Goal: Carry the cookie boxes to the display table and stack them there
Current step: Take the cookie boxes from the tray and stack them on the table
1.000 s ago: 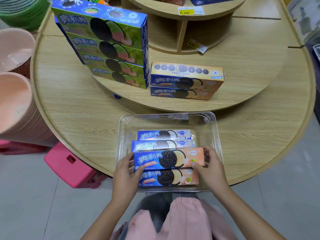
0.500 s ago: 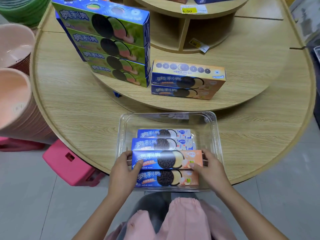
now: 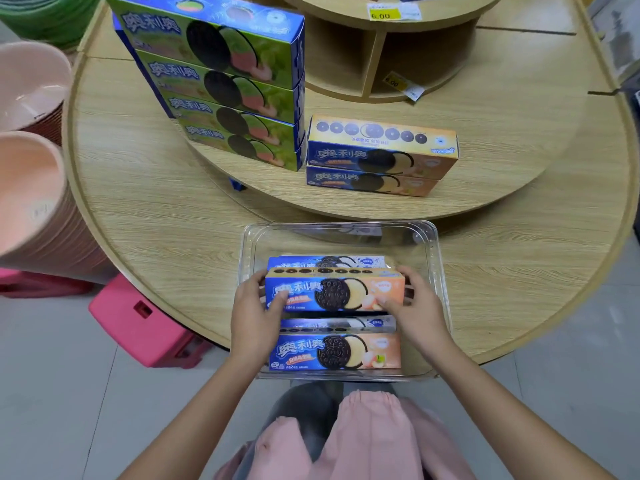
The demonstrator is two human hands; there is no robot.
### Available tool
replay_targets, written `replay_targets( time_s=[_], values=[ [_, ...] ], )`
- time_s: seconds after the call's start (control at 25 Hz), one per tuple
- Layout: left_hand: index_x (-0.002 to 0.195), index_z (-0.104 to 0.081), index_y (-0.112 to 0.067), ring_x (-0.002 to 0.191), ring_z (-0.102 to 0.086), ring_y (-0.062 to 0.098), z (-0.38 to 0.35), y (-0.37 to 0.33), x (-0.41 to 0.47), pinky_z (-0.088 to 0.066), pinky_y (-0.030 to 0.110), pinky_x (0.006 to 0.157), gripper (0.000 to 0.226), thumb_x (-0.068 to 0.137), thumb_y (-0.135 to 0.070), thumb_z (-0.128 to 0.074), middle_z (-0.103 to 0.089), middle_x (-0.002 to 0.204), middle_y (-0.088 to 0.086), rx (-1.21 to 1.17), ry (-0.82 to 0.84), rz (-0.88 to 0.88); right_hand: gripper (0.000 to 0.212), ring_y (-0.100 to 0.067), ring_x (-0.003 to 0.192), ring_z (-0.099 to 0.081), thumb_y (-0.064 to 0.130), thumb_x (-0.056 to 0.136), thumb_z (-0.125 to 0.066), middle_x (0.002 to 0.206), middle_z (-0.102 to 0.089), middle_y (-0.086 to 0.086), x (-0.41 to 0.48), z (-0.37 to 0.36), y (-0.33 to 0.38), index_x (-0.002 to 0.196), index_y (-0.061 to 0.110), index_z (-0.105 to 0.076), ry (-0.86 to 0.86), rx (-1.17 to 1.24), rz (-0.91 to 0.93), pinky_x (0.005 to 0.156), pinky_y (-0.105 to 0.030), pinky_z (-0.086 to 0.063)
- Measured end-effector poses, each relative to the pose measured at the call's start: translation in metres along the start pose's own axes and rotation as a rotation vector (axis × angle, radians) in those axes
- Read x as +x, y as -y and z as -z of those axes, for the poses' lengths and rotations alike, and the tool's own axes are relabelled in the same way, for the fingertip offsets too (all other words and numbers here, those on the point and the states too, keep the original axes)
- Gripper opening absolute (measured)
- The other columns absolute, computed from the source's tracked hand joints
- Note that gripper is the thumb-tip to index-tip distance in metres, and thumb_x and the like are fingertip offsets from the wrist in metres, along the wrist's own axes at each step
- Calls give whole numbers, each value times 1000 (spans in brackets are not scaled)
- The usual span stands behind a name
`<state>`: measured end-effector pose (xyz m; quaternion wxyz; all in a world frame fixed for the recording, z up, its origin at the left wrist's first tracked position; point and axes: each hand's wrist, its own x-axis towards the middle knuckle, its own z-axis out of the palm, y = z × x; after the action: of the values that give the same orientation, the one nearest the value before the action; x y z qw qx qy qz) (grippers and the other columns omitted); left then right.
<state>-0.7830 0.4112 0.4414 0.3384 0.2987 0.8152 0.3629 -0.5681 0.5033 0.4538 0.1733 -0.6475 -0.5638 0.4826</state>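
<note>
A blue-and-orange cookie box [image 3: 334,292] is held level above the clear plastic bin [image 3: 427,244], gripped at its ends by my left hand [image 3: 251,317] and my right hand [image 3: 417,310]. Below it in the bin lies a matching box [image 3: 337,351], and blue-and-white boxes [image 3: 325,262] sit behind, partly hidden. On the raised tier of the round wooden display table [image 3: 156,202] stands a two-high stack of the same orange boxes [image 3: 377,157], beside a taller stack of green boxes [image 3: 225,81].
Stacked pink tubs [image 3: 27,188] stand at the left beside the table. A pink stool [image 3: 142,323] sits on the tiled floor under the table's edge. Yellow price tags [image 3: 394,12] hang on the upper shelf.
Both hands have lifted the orange box up out of the bin, uncovering the top of the box beneath it.
</note>
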Motion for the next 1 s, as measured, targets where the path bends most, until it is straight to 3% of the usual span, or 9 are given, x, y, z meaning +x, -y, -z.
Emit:
replay_targets(
  time_s=[0.08,0.2,0.28,0.36,0.44,0.52,0.64,0.76,1.0],
  values=[
    [127,-50,-14,101,-56,15,2,-9,10,-50,34,87,48,82,-18,-66,-55,121,4,-16,-22,-44,58,-17,98,-57,6,75,-72,117,-59,-6,11,2,11,127,15,-50,-21,-9,41,81,-18,-44],
    [126,-50,-13,105,-55,15,6,-16,21,-52,33,86,52,79,-15,-70,-52,119,1,-78,-42,-97,50,-3,91,-57,3,75,-70,112,-60,0,18,7,26,121,14,-52,-52,20,155,78,-4,-43],
    [124,-50,-12,105,-56,14,8,-18,22,-53,40,90,54,76,-13,-73,-50,117,0,-86,-43,-108,50,-1,91,-57,1,74,-71,110,-59,2,19,7,28,119,14,-52,-49,37,179,87,-16,-48],
    [125,-50,-14,101,-55,9,10,-24,15,-52,39,92,57,74,-10,-75,-49,115,-2,-102,-77,-124,51,-13,98,-60,1,72,-72,112,-60,-1,15,9,27,116,21,-54,-65,67,200,92,-29,-49],
    [126,-51,-18,98,-54,-4,17,-46,15,-49,25,92,59,73,-10,-75,-48,113,-3,-130,-140,-221,55,-20,105,-60,4,70,-74,116,-59,-6,12,20,37,109,36,-53,-115,95,288,92,-25,-49],
    [125,-52,-18,97,-52,-12,23,-76,25,-45,9,85,59,72,-11,-76,-49,113,-3,-175,-170,-336,56,-15,105,-59,10,67,-75,116,-58,-7,19,39,57,106,43,-51,-197,135,387,91,-19,-47],
    [122,-53,-16,96,-55,-10,26,-126,53,-45,4,78,57,71,-9,-76,-52,115,2,-239,-168,-487,55,-15,105,-61,12,65,-73,121,-58,-11,37,68,94,108,41,-53,-303,226,464,91,-26,-50],
    [121,-55,-13,101,-56,4,21,-164,82,-47,6,80,51,73,-12,-74,-51,113,-1,-168,-195,-613,54,-24,108,-61,11,66,-73,123,-58,-11,68,89,119,110,34,-53,-385,255,521,92,-34,-52],
    [126,-53,-12,108,-59,20,1,-177,123,-53,40,89,48,80,-19,-67,-58,120,10,68,-200,-609,55,-21,107,-60,8,66,-71,123,-58,-10,113,91,117,118,18,-55,-382,195,488,92,-37,-53]
  ],
)
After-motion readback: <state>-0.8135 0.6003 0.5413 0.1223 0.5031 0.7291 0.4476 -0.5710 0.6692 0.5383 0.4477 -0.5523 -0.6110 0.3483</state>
